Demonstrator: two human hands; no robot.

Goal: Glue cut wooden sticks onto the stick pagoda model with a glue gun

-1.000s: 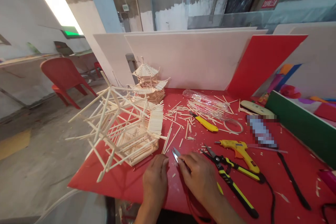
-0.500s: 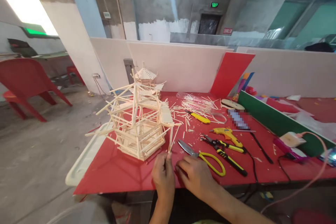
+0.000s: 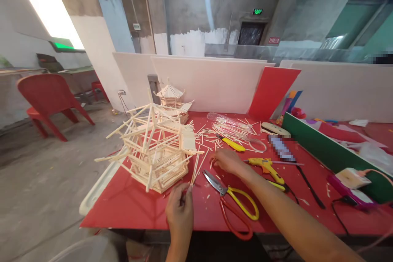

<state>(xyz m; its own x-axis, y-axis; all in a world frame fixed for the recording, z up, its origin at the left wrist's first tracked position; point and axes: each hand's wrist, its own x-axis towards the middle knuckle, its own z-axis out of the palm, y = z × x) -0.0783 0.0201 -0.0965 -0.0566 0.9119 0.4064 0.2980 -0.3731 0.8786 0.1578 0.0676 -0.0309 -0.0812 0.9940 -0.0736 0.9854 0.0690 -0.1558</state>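
Table [image 3: 123, 211] was plain red, stick model [image 3: 189, 139] pale cream, same for the sticks [image 3: 195, 167]. Scissors [image 3: 223, 191] had one yellow handle, one red. Glue gun [image 3: 272, 170]: mostly yellow. Blurry box [image 3: 337, 187] at right looked kinda magenta, hard to tell.

Scissors [image 3: 224, 191] lay on the red bench [image 3: 132, 208]. Left of them, the left hand [image 3: 180, 206] pinched sticks [image 3: 195, 168]; beyond them were the right hand [image 3: 227, 160] and a yellow cutter [image 3: 233, 144].
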